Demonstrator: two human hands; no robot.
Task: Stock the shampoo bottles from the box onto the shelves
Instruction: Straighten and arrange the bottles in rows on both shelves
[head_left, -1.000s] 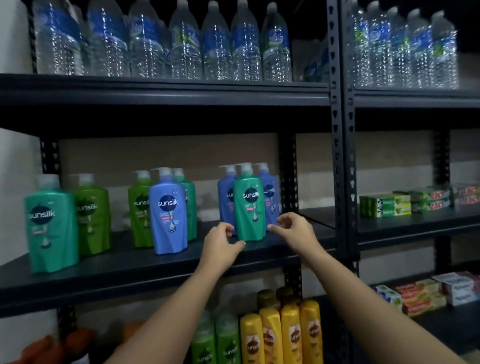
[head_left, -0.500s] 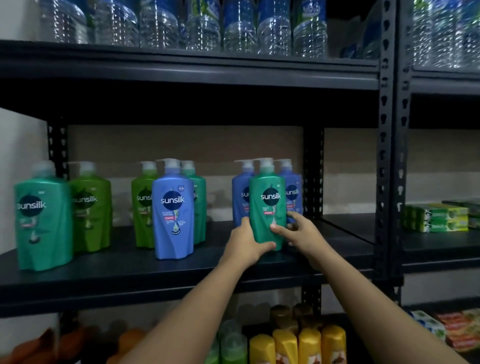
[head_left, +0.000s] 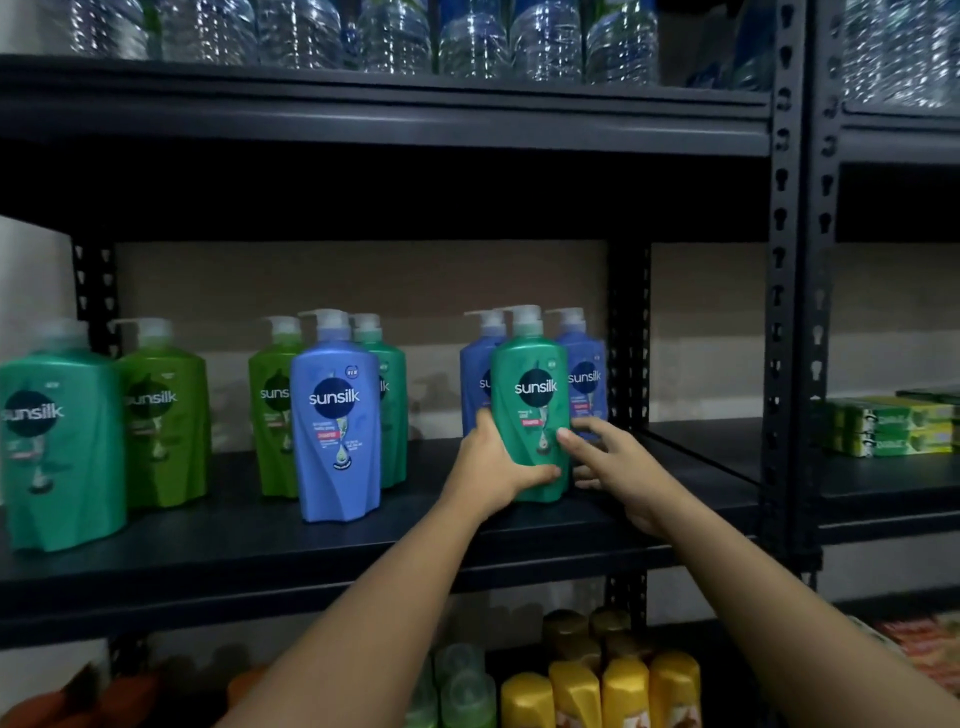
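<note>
Hidden: two blue pump bottles (head_left: 586, 384) stand half covered behind the teal green plastic pump bottle (head_left: 530, 410); top-shelf clear water bottles (head_left: 472, 41) are cut off.
Writing: "sunsilk" reads on the teal green bottle; smaller print is illegible.
Place: upright on the black metal shelf (head_left: 311, 551), right of centre.
Left hand (head_left: 493, 467): fingers wrapped round the bottle's lower left side.
Right hand (head_left: 618, 467): fingers spread, tips touching its right side.

On the middle shelf (head_left: 415, 530), bare board lies between the front blue Sunsilk bottle (head_left: 335, 431) and the teal Sunsilk bottle (head_left: 530, 415). At three o'clock of the teal bottle the rack upright (head_left: 628, 338) blocks passage; two blue bottles (head_left: 587, 379) stand close behind.
</note>
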